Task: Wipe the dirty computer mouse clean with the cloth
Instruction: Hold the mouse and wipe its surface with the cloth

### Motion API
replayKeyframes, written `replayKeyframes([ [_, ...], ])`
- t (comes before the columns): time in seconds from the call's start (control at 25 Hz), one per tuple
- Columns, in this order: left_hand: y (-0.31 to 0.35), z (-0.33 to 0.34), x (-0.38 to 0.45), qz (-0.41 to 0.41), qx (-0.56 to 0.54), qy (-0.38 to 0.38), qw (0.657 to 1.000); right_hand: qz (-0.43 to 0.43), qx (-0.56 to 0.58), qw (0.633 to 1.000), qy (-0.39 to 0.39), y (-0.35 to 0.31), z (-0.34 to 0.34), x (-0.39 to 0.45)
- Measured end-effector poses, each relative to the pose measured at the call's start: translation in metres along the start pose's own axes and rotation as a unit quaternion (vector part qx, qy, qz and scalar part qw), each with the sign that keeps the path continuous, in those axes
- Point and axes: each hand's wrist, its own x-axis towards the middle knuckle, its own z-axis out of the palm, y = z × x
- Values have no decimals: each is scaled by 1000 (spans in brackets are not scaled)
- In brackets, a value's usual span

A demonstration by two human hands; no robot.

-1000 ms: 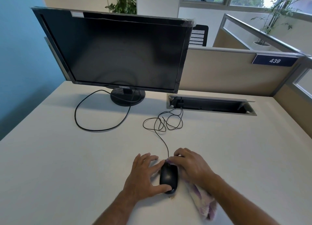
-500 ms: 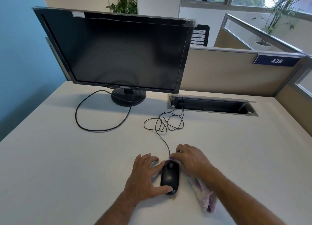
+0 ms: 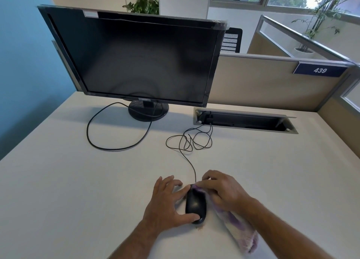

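Observation:
A black wired computer mouse (image 3: 195,205) lies on the white desk (image 3: 78,181) near the front edge. My left hand (image 3: 165,204) braces it from the left, thumb against its near end and fingers along its side. My right hand (image 3: 224,192) presses a white and purple cloth (image 3: 235,223) against the mouse's front right corner. The cloth trails back under my right forearm. A few brown crumbs (image 3: 199,228) lie on the desk just behind the mouse.
The mouse cable (image 3: 190,144) runs in loose coils to a cable tray slot (image 3: 243,120) at the back. A black monitor (image 3: 134,58) on a round stand sits back left, with its cable (image 3: 116,147) looping over the desk. Beige partitions bound the back and right.
My right hand with the cloth has slid from the mouse's right side toward its front end. The left hand has kept its hold and the mouse stays in place.

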Motion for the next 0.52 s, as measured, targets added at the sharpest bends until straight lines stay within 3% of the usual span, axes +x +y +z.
replayKeyframes([
  [0.08, 1, 0, 0, 1, -1, 6, 1000, -29, 7, 999, -22, 0, 5, -6],
  [0.24, 3, -2, 0, -10, 1, 0, 1000, 72, -68, 995, 22, 10, 6, -4],
  [0.36, 3, -2, 0, -7, 5, 0, 1000, 28, 25, 998, 41, 5, 4, -11],
  [0.44, 2, -1, 0, -9, 6, -3, 1000, 7, 22, 1000, 12, 5, 3, -13],
  [0.52, 2, 0, 0, -13, 3, -8, 1000, 50, -27, 998, 6, 7, 4, -12],
])
